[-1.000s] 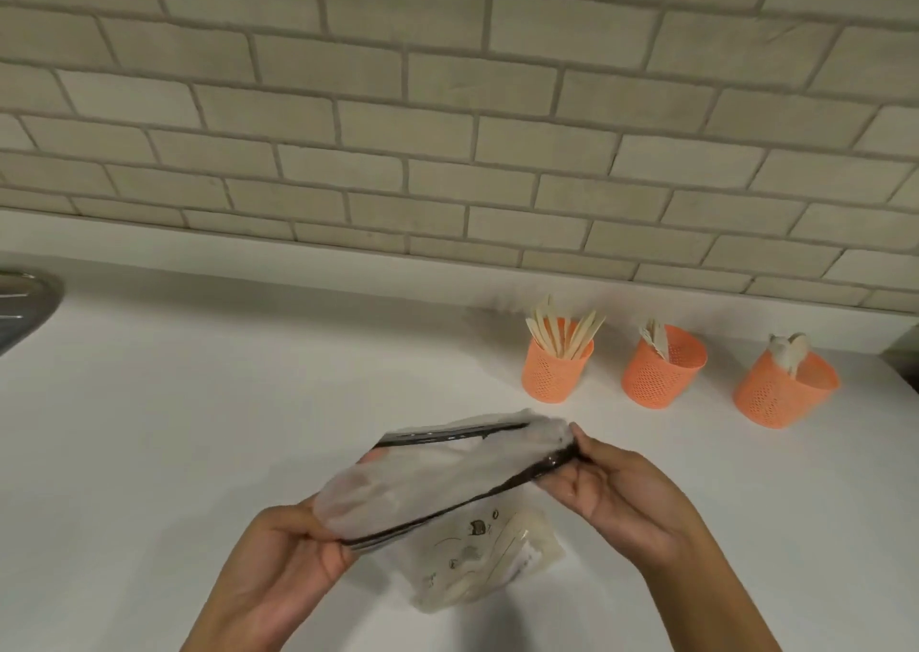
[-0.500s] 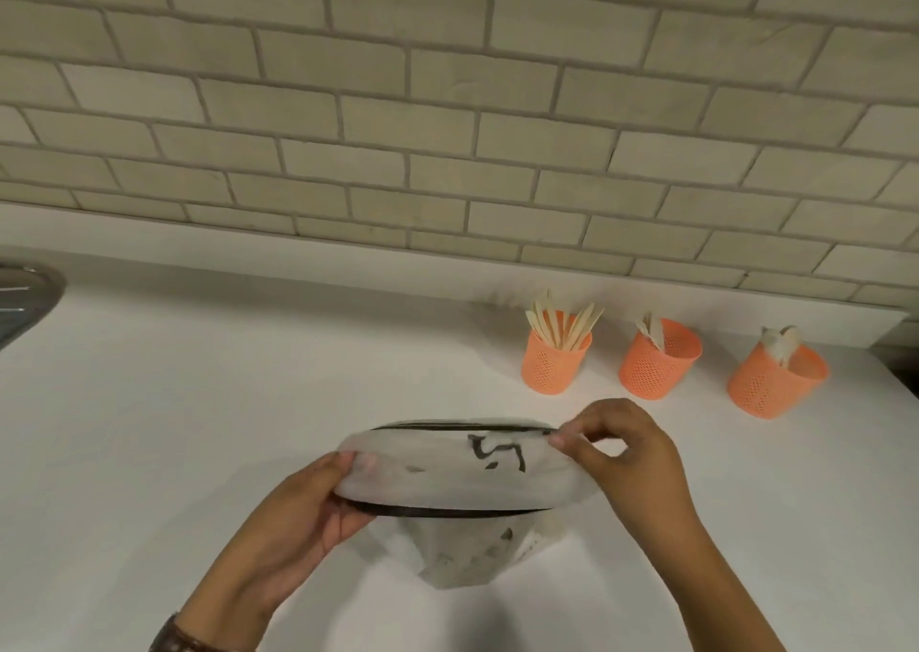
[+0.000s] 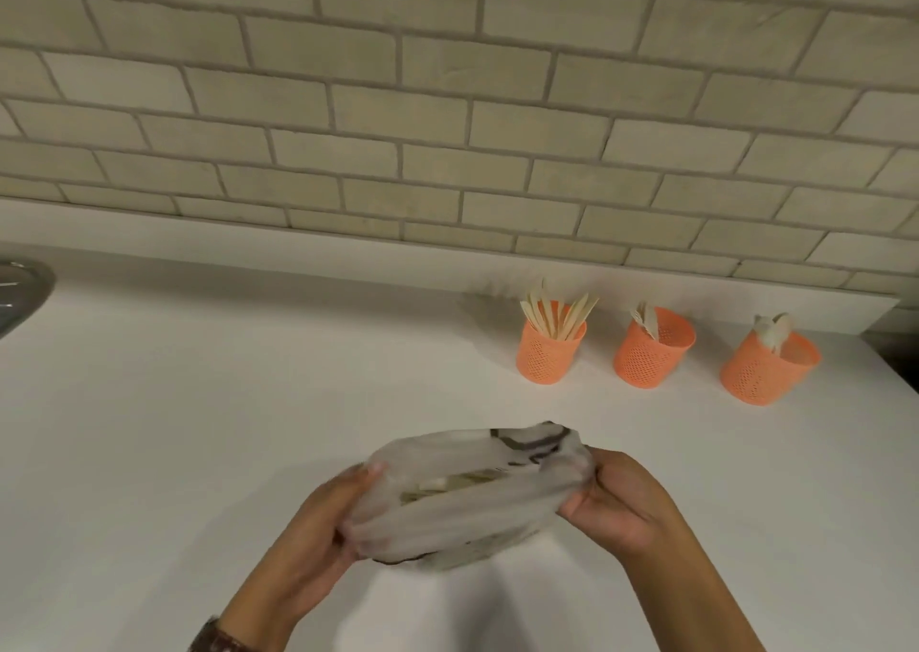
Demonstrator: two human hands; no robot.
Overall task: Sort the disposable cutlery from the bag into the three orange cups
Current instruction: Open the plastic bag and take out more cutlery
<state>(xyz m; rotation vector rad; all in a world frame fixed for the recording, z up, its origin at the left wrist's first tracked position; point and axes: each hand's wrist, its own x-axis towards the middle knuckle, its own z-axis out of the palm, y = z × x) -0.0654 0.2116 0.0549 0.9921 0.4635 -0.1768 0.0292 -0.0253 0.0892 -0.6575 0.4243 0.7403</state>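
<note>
I hold a translucent plastic bag with dark markings low over the white counter. My left hand grips its left end and my right hand pinches its right end. Some pale wooden cutlery shows through the bag's middle. Three orange mesh cups stand in a row at the back right: the left cup holds several wooden pieces fanned upward, the middle cup shows a few pieces, and the right cup leans a little and holds a few pale pieces.
A tiled wall rises behind the counter. A metal sink edge shows at the far left. The counter's right edge falls away beyond the right cup.
The bag has been turned and bunched between my hands, its dark rim now at the upper right. My hands have moved closer to the bag's ends.
</note>
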